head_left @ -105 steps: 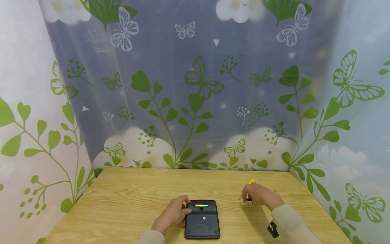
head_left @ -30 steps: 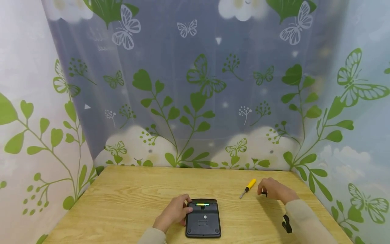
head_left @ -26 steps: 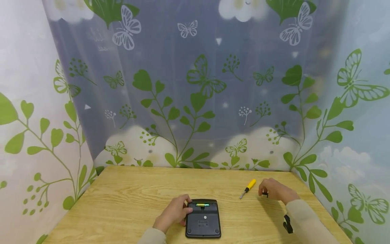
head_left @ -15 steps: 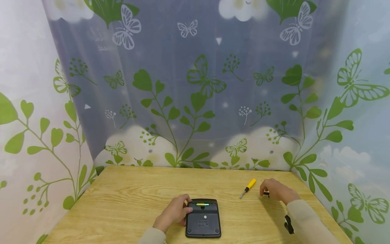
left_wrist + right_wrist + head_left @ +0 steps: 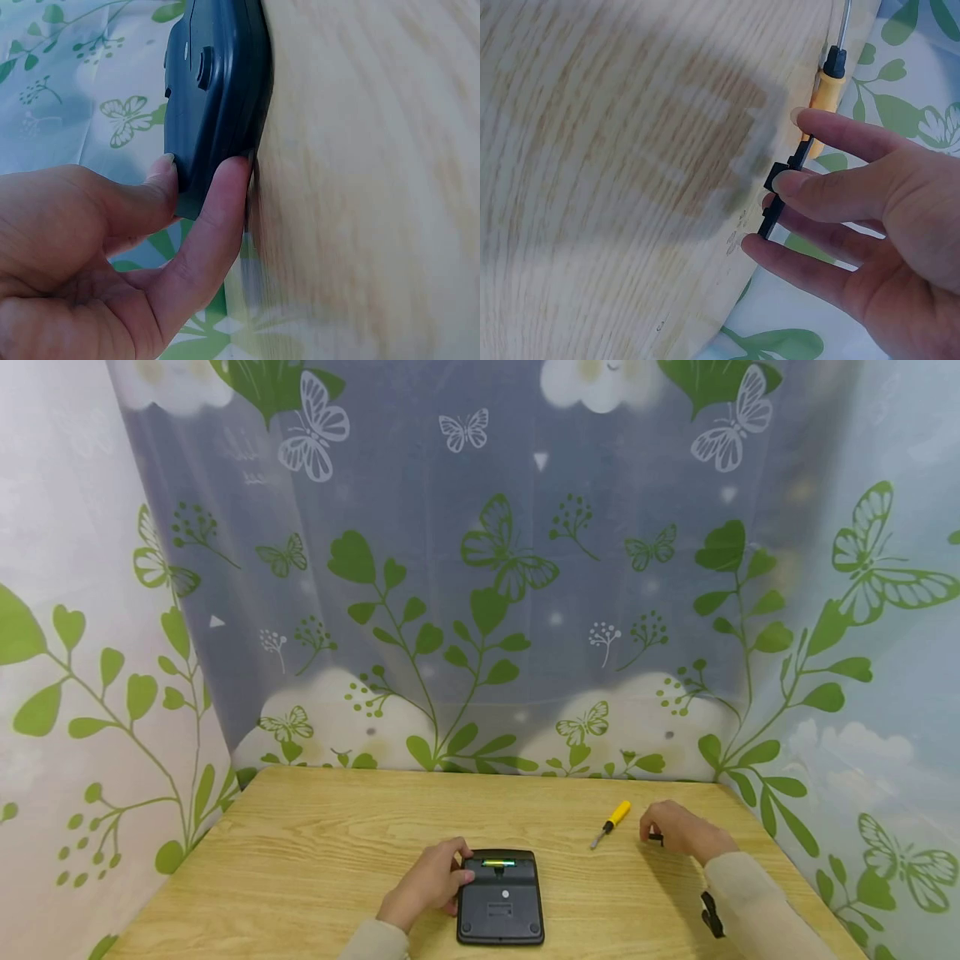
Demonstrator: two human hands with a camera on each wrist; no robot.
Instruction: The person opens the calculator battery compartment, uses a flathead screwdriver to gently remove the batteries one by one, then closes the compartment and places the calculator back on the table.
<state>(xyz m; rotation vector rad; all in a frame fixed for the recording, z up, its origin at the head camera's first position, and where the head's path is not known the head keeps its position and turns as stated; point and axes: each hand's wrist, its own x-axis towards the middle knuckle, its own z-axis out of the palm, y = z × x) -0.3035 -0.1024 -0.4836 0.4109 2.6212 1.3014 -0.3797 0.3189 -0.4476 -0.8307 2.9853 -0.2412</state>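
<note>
A black calculator [image 5: 500, 902] lies face down on the wooden table, its battery slot uncovered and a green-and-gold battery [image 5: 498, 862] inside. My left hand [image 5: 429, 883] grips its upper left side, thumb on the back and a finger along the side edge, as the left wrist view shows. Over the right part of the table, my right hand [image 5: 681, 829] pinches a small black battery cover [image 5: 786, 186] between thumb and fingers. The cover's tab points away from the palm. A screwdriver [image 5: 611, 824] with a yellow handle lies just left of the right hand.
The wooden table [image 5: 337, 827] meets a printed curtain [image 5: 420, 610] with leaves and butterflies along its back edge; similar sheets hang at both sides. A black strap [image 5: 712, 915] shows at the right sleeve [image 5: 757, 902].
Since the oldest frame, my right hand has moved right with the battery cover, bringing the whole screwdriver into sight. In the last second it is nearly still. The left hand keeps its grip.
</note>
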